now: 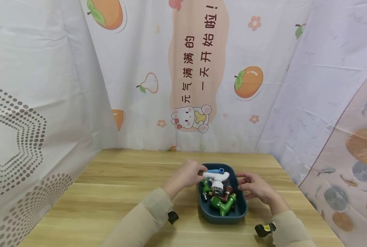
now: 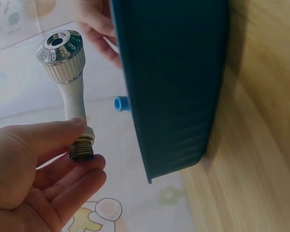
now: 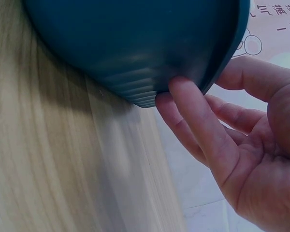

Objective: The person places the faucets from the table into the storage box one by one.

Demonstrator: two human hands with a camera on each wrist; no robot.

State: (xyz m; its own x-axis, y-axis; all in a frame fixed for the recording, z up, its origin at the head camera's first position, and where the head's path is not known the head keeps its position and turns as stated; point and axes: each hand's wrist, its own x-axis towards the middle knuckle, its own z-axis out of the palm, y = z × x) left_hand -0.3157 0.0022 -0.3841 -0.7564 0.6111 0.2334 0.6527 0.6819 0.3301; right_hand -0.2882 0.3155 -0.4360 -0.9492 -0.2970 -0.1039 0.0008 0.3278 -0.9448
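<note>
A white tap (image 1: 215, 177) hangs over the dark blue basin (image 1: 223, 219), pinched between the thumb and fingers of my left hand (image 1: 187, 174). The left wrist view shows the tap's chrome-ringed end (image 2: 63, 55) pointing up and its brass threaded end (image 2: 81, 150) near my fingertips. My right hand (image 1: 258, 189) is at the basin's right side, fingers loosely extended and touching its outer wall in the right wrist view. Inside the basin lie a green tap (image 1: 224, 206), a brown tap (image 1: 228, 192) and a blue pipe-like piece (image 1: 215, 171), partly overlapping.
The basin stands on a wood-grain table (image 1: 124, 199), toward its right half. Printed curtains (image 1: 140, 113) hang behind the table and along both sides. Black wrist devices (image 1: 172, 217) are worn at both of my sleeves.
</note>
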